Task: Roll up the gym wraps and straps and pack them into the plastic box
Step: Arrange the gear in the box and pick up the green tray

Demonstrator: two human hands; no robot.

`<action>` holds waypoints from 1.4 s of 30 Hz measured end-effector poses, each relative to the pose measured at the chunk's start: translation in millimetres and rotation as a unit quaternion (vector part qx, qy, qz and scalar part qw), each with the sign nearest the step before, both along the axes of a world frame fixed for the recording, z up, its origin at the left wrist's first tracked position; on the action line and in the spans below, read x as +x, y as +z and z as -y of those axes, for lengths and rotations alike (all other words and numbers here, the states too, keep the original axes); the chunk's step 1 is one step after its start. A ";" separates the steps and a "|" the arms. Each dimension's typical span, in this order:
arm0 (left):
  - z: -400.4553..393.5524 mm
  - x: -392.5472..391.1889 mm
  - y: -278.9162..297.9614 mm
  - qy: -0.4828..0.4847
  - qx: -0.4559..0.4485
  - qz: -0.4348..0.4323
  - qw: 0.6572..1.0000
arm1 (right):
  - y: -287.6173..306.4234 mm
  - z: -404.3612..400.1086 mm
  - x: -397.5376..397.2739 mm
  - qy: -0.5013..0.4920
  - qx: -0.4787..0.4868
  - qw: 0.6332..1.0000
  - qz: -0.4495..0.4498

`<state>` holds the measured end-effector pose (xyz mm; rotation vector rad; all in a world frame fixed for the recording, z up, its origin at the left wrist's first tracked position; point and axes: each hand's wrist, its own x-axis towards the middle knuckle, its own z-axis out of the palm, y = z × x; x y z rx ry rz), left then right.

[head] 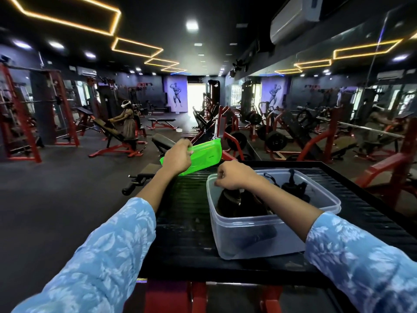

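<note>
A: Green plastic, that is the lid [198,155]. The left hand [177,158] grips it by the near-left edge, the fingers curled around the rim. The lid is in the air, tilted, above the far-left part of the black ribbed platform [180,213].

B: Does the lid touch the plastic box [259,236]?

A: No, it is apart from it, to the left and further back. Between them I see a bare strip of the platform.

B: And the box?

A: It stands open on the platform, right of the middle. Its near-left corner is close to the front edge of the platform. Behind it and to the right, ribbed surface is free until the raised border.

B: What is inside?

A: Dark rolled wraps and straps [241,203]; they lie on the bottom, and some black straps are at the far side. I cannot count them.

B: The right hand [234,175]?

A: It is over the far-left corner of the box, the fingers bent together at the rim. If they pinch the rim or a strap, I cannot tell.

B: Beyond the platform?

A: On the left, open dark floor; on the right, red machine frames [383,168] close to the edge.
</note>
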<state>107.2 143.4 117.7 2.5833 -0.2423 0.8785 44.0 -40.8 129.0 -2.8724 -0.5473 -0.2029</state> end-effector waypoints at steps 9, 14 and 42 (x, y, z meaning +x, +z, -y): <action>17.8 -56.7 68.5 0.092 -0.328 0.089 0.936 | 9.5 43.0 43.9 -0.080 0.238 0.966 0.069; 13.0 -57.0 94.3 0.054 -0.562 -0.001 0.825 | 36.8 58.8 44.0 -0.143 0.262 0.940 0.167; 113.6 -107.6 5.4 0.218 -0.010 -0.241 0.946 | -12.6 168.6 51.1 -0.224 0.071 0.971 -0.049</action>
